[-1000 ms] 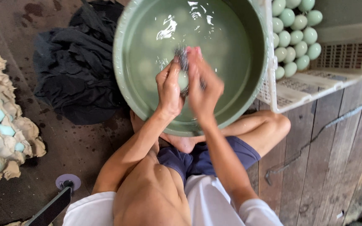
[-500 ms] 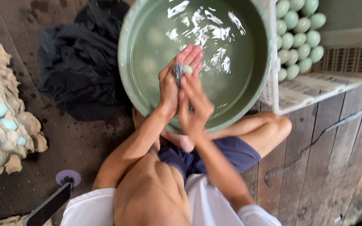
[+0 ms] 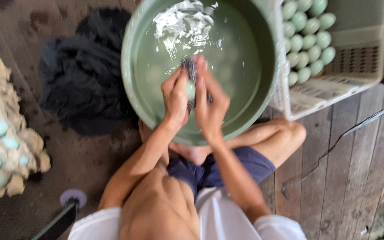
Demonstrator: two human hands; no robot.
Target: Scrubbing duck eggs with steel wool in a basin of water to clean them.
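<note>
A round green basin [image 3: 263,106] full of water sits on the floor between my legs. Over the water my left hand [image 3: 175,98] cups a pale green egg [image 3: 190,90]. Pressed against that egg is a grey steel scrubber [image 3: 189,67], gripped by my right hand [image 3: 210,106]. Both hands sit close together above the middle of the basin. More pale shapes lie under the water, blurred.
A white plastic crate [image 3: 356,49] at the upper right holds several pale green eggs [image 3: 307,31]. Stacked cardboard trays [image 3: 18,146] with blue-green eggs stand at the left. A dark cloth [image 3: 83,84] lies left of the basin. A cable [image 3: 334,146] runs over the wooden planks.
Both hands keep rubbing the egg with the scrubber, shifting slightly over the water. The camera view has wobbled and the water surface ripples differently.
</note>
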